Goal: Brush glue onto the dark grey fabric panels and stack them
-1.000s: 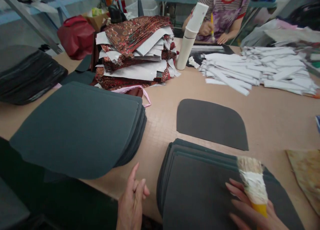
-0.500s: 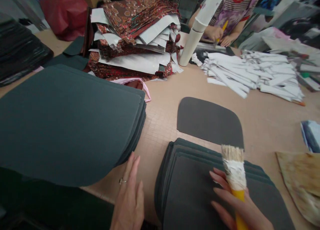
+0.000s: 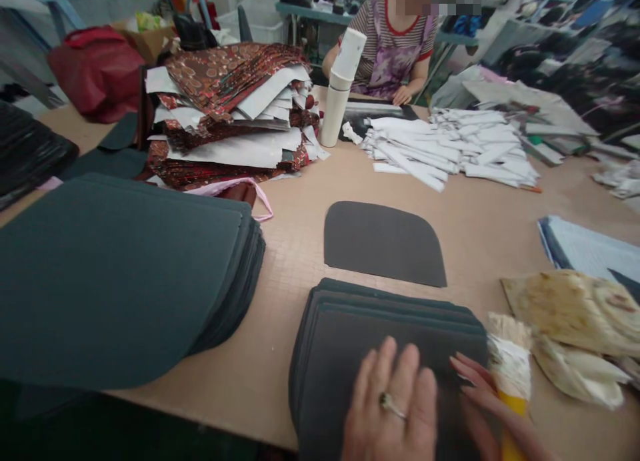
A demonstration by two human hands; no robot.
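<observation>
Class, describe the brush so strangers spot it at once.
On the table, find the dark stack under the left hand. The right hand, beside the left, holds the brush. Its yellow handle and whitened middle set it apart from the stack.

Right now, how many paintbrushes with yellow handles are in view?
1: the yellow-handled, white-smeared paintbrush in the wearer's right hand, by the right-hand stack of dark, flat sheets. Others may be hidden.

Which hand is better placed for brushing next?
Probably the right hand: it holds the yellow-handled brush, at the edge of the right-hand dark stack. The left hand is spread over that stack, with no brush.
</observation>
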